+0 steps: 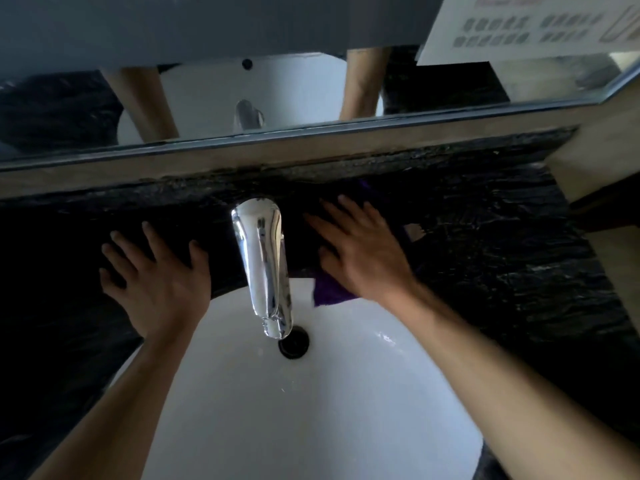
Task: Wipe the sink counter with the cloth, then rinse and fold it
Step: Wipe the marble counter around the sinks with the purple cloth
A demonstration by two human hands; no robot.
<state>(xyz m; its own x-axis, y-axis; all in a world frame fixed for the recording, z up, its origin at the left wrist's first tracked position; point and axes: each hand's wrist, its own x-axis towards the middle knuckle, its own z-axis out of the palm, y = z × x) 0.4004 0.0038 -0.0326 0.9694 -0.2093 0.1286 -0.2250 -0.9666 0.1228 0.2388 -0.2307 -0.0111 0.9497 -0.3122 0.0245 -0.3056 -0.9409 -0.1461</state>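
A purple cloth (330, 289) lies on the black stone counter (485, 258) just right of the chrome tap (265, 258). One corner of it hangs over the rim of the white sink (277, 410). My right hand (360, 251) presses flat on the cloth with straight, spread fingers and covers most of it. My left hand (156, 275) rests flat on the counter left of the tap, fingers spread, holding nothing.
A mirror (242, 98) runs along the back above a pale ledge and reflects both forearms. The sink drain (293, 342) sits under the spout. A beige wall block (602, 161) juts in at the right. A printed sheet (533, 26) is stuck on the mirror's upper right.
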